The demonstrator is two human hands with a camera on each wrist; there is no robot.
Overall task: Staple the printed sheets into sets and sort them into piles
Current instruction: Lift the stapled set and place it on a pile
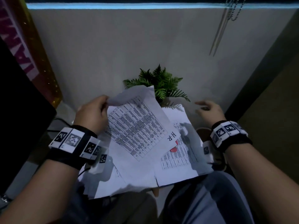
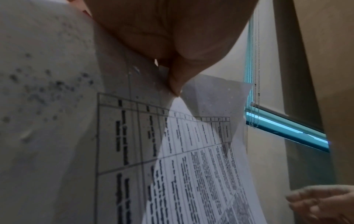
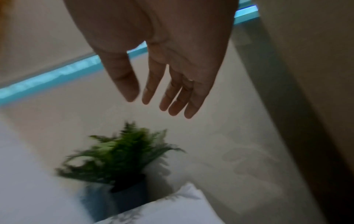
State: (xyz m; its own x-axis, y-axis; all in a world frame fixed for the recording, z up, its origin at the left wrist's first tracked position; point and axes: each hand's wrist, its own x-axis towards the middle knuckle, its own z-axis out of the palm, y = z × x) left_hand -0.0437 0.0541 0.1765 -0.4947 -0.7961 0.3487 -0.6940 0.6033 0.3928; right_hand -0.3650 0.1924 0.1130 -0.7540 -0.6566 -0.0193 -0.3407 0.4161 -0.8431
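A: Plain grey wall is filling the upper frame; a blind cord is hanging at upper right, a fern is sitting mid-frame behind the papers. The surface is lying hidden under overlapping loose sheets at lower centre.

B: Hands?

A: Left hand is pinching the top corner of a printed table sheet, lifting it off the pile; the wrist view is showing more than one layer at the thumb. Right hand is hovering right of the fern, fingers loose, holding nothing.

B: Risks?

A: Judging: the corner pinch could be tearing or creasing the sheet, or pages could be getting mixed between sets. Sheets overhanging the near edge could be sliding off. No stapler is clearly identifiable.
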